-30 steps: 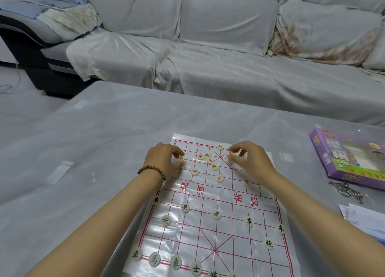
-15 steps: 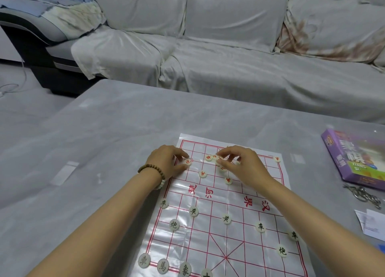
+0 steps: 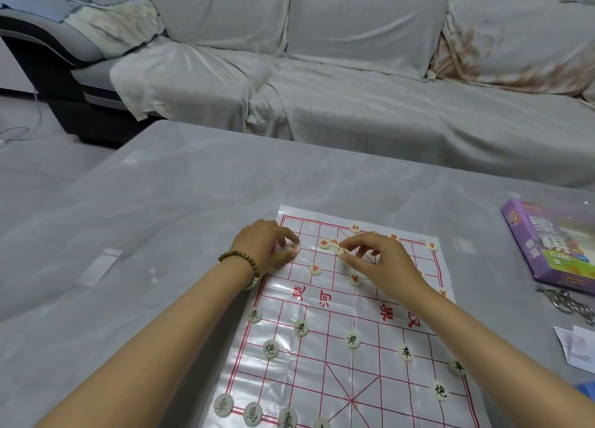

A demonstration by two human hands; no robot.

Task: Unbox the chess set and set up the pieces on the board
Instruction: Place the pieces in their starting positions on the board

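Note:
A plastic Chinese chess board sheet (image 3: pixel 325 350) with red lines lies on the grey table. Black-lettered round pieces (image 3: pixel 301 327) stand on the near half. Red-lettered pieces (image 3: pixel 315 269) lie on the far half, some clustered near the far middle. My left hand (image 3: pixel 264 247), with a bead bracelet on its wrist, pinches a red piece (image 3: pixel 294 248) at the board's far left. My right hand (image 3: pixel 383 263) holds another red piece (image 3: pixel 341 251) between thumb and forefinger near the far centre. The purple chess box (image 3: pixel 547 244) lies at the right.
A grey table (image 3: pixel 145 234) carries the board. Keys (image 3: pixel 566 302) and paper slips (image 3: pixel 576 347) lie at the right edge near the box. A covered sofa (image 3: pixel 354 89) stands right behind the table.
My right hand moved left from the far right area to the cluster at the far centre and took hold of a piece. My left hand stayed on its piece. The camera shifted slightly.

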